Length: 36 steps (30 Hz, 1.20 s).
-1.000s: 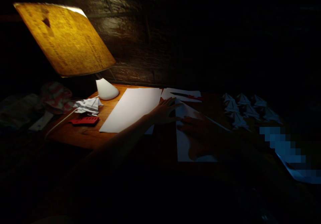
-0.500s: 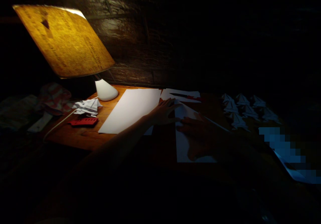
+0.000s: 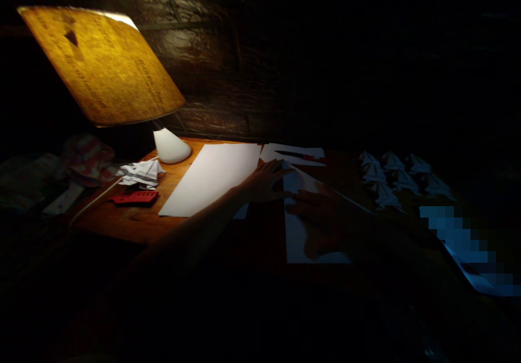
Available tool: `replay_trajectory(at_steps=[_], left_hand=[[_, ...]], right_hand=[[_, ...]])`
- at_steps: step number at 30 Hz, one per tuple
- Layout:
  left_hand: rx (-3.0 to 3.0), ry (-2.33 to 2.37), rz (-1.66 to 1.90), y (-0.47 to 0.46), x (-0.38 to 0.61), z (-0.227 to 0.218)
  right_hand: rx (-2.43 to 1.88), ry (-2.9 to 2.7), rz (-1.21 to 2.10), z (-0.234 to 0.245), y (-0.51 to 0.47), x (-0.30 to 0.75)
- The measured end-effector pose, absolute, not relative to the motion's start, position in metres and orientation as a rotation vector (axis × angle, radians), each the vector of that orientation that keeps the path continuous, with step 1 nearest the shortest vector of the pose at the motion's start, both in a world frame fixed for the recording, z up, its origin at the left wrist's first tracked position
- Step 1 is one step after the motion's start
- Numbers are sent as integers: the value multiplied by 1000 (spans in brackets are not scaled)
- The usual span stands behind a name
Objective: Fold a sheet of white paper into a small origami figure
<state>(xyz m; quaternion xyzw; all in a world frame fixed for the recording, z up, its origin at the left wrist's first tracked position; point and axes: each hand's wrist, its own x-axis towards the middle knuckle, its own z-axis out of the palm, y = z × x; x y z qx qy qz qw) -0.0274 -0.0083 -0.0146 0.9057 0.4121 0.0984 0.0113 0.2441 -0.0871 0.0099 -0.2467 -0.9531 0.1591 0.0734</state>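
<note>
Head view: A person's left hand (image 3: 264, 181) and right hand (image 3: 319, 214) meet over a white sheet (image 3: 293, 243) on a dim wooden bench (image 3: 130, 230).
Left hand: Fingers spread, their tips at the sheet's far left edge, seemingly to steady that corner.
Right hand: Laid over the middle of the sheet, fingers apart and thumb toward the near edge, apparently pressing it flat; shadow hides the finest contact.
White sheet: Beneath the right hand and just right of the left, its far side running slantwise, perhaps along a fold.
Paper stack (image 3: 207, 184): Left of the sheet, partly behind the left forearm, probably kept within easy reach.
Far papers (image 3: 268, 154): Beyond the hands, with a dark, red-ended tool (image 3: 313, 159) on top, likely parked out of the way.
Folded paper figures (image 3: 385, 196): Grouped at right, well apart from the hands, likely to protect their shape.
Lamp (image 3: 171, 148): Set at left, presumably to light the work; beside it lie a creased paper piece (image 3: 142, 173) and a red object (image 3: 136, 197).
</note>
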Motion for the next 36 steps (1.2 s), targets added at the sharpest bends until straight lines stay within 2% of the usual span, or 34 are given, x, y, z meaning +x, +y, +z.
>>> replay_trajectory(at_steps=[13, 36], left_hand=[[2801, 1299, 313, -8, -28, -12], [2808, 1312, 287, -7, -28, -15]], right_hand=[[-718, -2828, 525, 15, -88, 244], [-640, -2852, 386, 15, -87, 247]])
